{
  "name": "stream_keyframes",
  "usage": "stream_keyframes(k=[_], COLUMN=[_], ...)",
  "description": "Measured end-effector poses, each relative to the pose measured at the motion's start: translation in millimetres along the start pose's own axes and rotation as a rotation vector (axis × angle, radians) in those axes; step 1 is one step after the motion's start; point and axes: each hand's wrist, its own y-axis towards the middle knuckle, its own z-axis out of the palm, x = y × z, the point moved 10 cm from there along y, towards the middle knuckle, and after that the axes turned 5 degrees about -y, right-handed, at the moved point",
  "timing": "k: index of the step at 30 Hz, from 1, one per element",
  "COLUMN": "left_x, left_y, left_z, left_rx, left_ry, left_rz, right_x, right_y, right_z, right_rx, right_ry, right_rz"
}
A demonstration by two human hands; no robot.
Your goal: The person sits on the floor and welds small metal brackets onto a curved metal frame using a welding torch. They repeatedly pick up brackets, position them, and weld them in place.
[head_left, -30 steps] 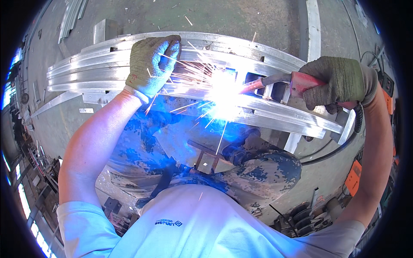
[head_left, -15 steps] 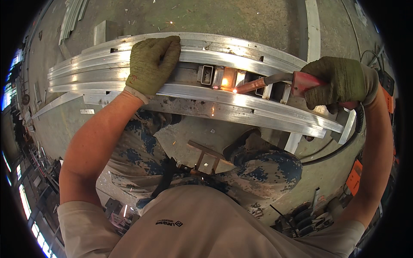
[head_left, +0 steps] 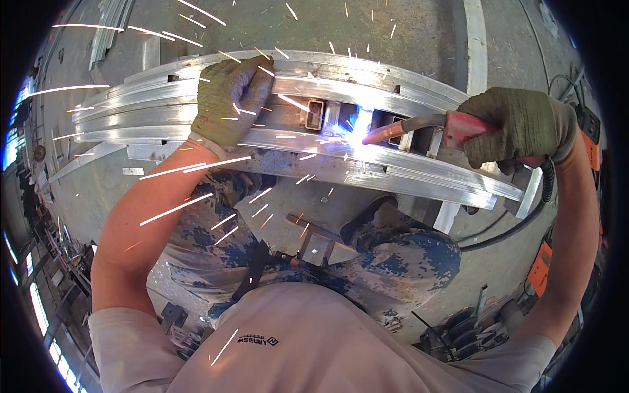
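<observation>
Gloved in green, my right hand (head_left: 517, 128) is closed round the red handle of a welding torch (head_left: 465, 129). The copper nozzle points left, and a blue-white arc (head_left: 356, 136) burns at its tip. The arc sits where a short crosspiece meets the near rail of a long silvery metal frame (head_left: 419, 165). Left of the glare a small rectangular tube end (head_left: 315, 114) shows between the rails. My left hand (head_left: 229, 101), in a matching glove, lies over the frame's rails with its fingers curled round the far side. Glare hides the joint itself.
Behind the frame, metal profiles (head_left: 108, 33) lie on the floor at the far left, and a long pale bar (head_left: 475, 46) runs away at the right. A black cable (head_left: 504, 234) curves below the torch. Orange equipment (head_left: 540, 268) stands at the right edge.
A small glowing spot at the torch tip has become a bright blue-white arc. Sparks now fly across the left side and over my left arm. Both hands stay nearly in place.
</observation>
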Motion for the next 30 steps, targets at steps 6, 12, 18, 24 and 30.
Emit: stream_keyframes(k=[6, 12, 18, 24, 30], left_x=[13.8, 10.8, 8.0, 13.2, 12.0], left_y=[-18.1, -8.0, 5.2, -10.6, 0.3], left_z=[0.3, -3.0, 0.7, 5.6, 1.7], left_rx=[0.113, 0.051, 0.042, 0.121, 0.045], left_ry=[0.090, -0.062, -0.161, 0.002, -0.190], left_rz=[-0.133, -0.143, -0.161, -0.088, -0.174], right_x=[11.6, 9.8, -8.0, 1.4, -3.1], right_y=[19.0, 14.5, -0.7, 12.0, -1.2], right_z=[-7.4, -3.0, 1.7, -1.3, 0.5], right_rx=[-0.001, 0.029, -0.015, -0.033, -0.046], right_ry=[-0.062, -0.022, 0.093, -0.010, 0.039], right_rz=[-0.050, -0.025, -0.009, -0.047, -0.013])
